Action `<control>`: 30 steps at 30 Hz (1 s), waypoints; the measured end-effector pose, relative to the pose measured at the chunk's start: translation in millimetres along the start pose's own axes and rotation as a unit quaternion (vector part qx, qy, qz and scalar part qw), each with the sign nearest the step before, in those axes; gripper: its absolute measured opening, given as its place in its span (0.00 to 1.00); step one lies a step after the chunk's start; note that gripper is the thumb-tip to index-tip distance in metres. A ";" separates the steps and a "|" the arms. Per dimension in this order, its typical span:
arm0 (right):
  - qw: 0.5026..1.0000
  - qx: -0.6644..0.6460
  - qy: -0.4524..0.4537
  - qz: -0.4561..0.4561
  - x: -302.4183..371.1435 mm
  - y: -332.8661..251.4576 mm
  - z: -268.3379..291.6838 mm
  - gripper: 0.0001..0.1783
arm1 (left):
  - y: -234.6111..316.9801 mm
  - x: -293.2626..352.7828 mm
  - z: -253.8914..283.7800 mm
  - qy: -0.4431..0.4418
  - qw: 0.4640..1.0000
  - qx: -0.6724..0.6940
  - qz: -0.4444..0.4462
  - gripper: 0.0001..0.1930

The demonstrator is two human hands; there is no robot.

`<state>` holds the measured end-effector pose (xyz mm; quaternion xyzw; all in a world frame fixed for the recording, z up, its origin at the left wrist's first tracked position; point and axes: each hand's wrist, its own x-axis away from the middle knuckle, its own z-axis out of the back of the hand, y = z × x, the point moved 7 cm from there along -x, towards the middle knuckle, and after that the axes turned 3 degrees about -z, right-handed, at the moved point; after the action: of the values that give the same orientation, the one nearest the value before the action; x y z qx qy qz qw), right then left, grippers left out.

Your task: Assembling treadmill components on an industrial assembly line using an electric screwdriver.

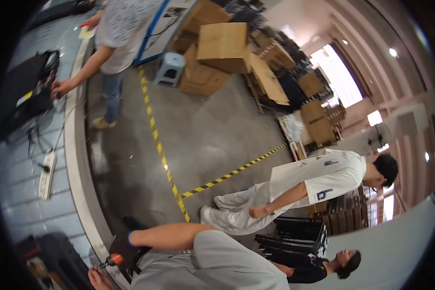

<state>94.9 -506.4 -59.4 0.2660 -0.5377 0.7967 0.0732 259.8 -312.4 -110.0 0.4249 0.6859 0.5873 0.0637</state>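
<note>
Neither my left hand nor my right hand shows in this tilted view. At the lower edge a hand [94, 279] rests by the pale rim of a curved grey work surface [77, 159], next to an orange-handled tool [113, 260]. It seems to belong to a person in grey clothes [212, 263], whose bare leg ends in a black shoe [125, 244]. Another person in a grey top [123, 29] reaches one hand [60, 88] to a black case [26, 92] on the surface.
A white power strip [47, 175] lies on the surface. Yellow-black tape [162, 154] marks the concrete floor. Cardboard boxes [222, 46] and a light blue stool [170, 66] stand beyond. A person in white [319, 181] stands near black crates [295, 234]; another person in black [314, 268] is below.
</note>
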 end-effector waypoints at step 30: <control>0.986 0.069 -0.038 -0.147 -43.8 -35.0 -150.4 0.34 | -93.7 123.3 58.6 0.404 0.894 0.138 0.137 0.13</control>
<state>94.3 -349.8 -94.9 0.3764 -0.4393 0.8017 0.1504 168.8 -182.5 -157.5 0.2455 0.6614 0.6109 -0.3594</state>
